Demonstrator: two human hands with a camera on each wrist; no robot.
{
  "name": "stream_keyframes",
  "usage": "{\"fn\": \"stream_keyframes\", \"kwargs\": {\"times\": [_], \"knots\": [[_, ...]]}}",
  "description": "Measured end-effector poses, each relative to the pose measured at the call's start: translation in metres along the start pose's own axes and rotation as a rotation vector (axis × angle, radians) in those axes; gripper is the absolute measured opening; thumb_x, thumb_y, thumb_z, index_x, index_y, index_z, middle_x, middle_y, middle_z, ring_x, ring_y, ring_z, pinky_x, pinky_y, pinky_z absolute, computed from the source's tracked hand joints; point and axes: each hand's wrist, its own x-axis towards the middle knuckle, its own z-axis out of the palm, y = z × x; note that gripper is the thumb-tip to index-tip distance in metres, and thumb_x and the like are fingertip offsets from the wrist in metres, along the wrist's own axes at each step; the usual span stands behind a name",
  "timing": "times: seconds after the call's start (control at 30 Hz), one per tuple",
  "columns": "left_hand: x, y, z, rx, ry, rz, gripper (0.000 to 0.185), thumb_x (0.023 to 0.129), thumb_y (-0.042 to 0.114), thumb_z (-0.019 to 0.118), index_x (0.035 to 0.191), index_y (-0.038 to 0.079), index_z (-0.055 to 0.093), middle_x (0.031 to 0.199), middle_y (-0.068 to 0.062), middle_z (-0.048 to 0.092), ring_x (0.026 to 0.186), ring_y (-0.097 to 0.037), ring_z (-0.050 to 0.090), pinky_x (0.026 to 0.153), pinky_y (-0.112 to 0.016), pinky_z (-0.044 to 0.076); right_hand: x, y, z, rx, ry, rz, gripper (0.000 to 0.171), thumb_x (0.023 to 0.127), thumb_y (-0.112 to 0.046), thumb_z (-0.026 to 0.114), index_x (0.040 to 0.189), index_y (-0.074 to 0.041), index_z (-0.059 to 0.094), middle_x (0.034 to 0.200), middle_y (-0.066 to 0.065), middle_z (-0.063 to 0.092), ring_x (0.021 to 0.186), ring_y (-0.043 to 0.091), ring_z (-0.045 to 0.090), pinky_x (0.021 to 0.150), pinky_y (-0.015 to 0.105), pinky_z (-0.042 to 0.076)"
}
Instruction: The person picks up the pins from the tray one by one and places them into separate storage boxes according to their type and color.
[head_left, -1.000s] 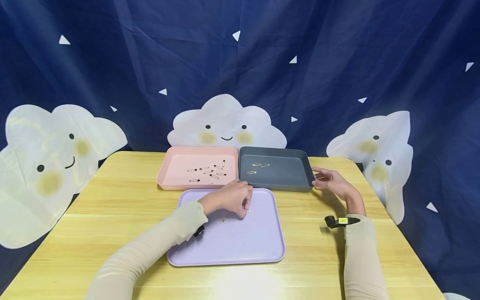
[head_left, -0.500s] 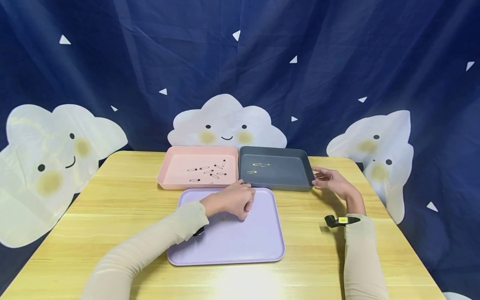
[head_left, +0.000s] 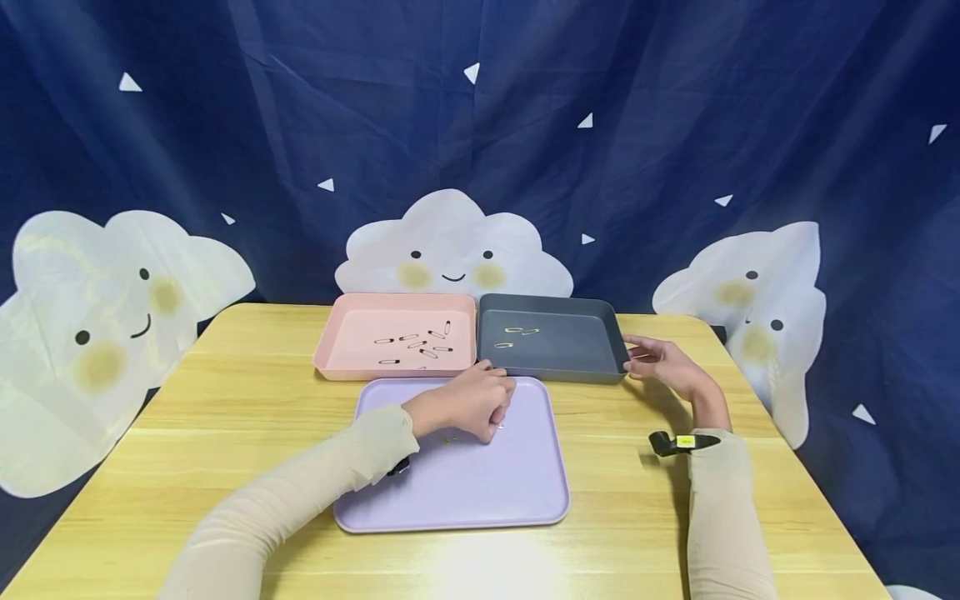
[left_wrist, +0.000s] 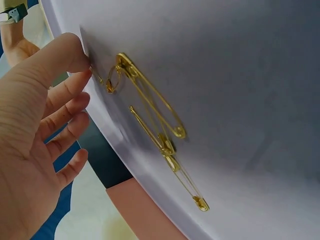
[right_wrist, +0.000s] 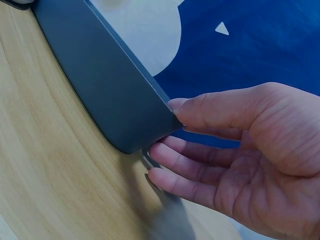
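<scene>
left hand [left_wrist: 35, 145] curled, fingertips pinching gold safety pin [left_wrist: 150, 97] on purple tray [head_left: 480, 483] | right hand [right_wrist: 240, 150] loosely spread, fingertips touching corner of grey tray [right_wrist: 100, 75]

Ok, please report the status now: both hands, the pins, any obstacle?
Left hand on purple tray, fingertips at gold safety pins, grip not clear. Right hand steadies grey tray at its corner. Nothing in the way.
</scene>
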Motion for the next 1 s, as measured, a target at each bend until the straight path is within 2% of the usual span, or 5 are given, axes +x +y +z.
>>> {"fn": "stream_keyframes", "kwargs": {"times": [0.5, 0.63, 0.83, 1.0], "knots": [[0.000, -0.001, -0.003, -0.010, 0.041, -0.016, 0.015, 0.067, 0.026, 0.079, 0.060, 0.029, 0.066, 0.088, 0.015, 0.053, 0.086, -0.007, 0.045, 0.083, -0.028, 0.035, -0.001, -0.001, 0.000, 0.015, -0.003, 0.006, 0.070, 0.096, -0.007, 0.065, 0.156, 0.005, 0.031, 0.142, 0.038, 0.049, 0.103, -0.002, 0.058, 0.090, 0.020, 0.056], [0.001, -0.003, -0.010, -0.026, 0.084, -0.024, 0.014, 0.067, 0.025, 0.080, 0.061, 0.027, 0.068, 0.089, 0.014, 0.055, 0.088, -0.009, 0.048, 0.086, -0.030, 0.037, -0.001, 0.000, 0.000, 0.018, -0.004, 0.005, 0.070, 0.097, -0.008, 0.065, 0.156, 0.006, 0.031, 0.142, 0.039, 0.048, 0.102, -0.003, 0.058, 0.090, 0.020, 0.056], [0.009, -0.006, -0.025, 0.002, 0.161, -0.030, 0.010, 0.069, 0.025, 0.078, 0.064, 0.026, 0.070, 0.092, 0.013, 0.060, 0.096, -0.012, 0.054, 0.094, -0.035, 0.042, -0.001, 0.000, 0.000, 0.027, -0.004, 0.005, 0.070, 0.097, -0.008, 0.065, 0.156, 0.006, 0.030, 0.142, 0.039, 0.048, 0.102, -0.003, 0.058, 0.090, 0.020, 0.055], [0.020, -0.010, -0.040, -0.016, 0.193, -0.070, 0.008, 0.069, 0.024, 0.076, 0.065, 0.025, 0.069, 0.094, 0.011, 0.060, 0.096, -0.012, 0.054, 0.096, -0.036, 0.042, -0.002, 0.000, 0.002, 0.022, 0.003, -0.001, 0.069, 0.097, -0.007, 0.065, 0.156, 0.007, 0.031, 0.141, 0.040, 0.048, 0.104, -0.001, 0.058, 0.089, 0.020, 0.056]]}}
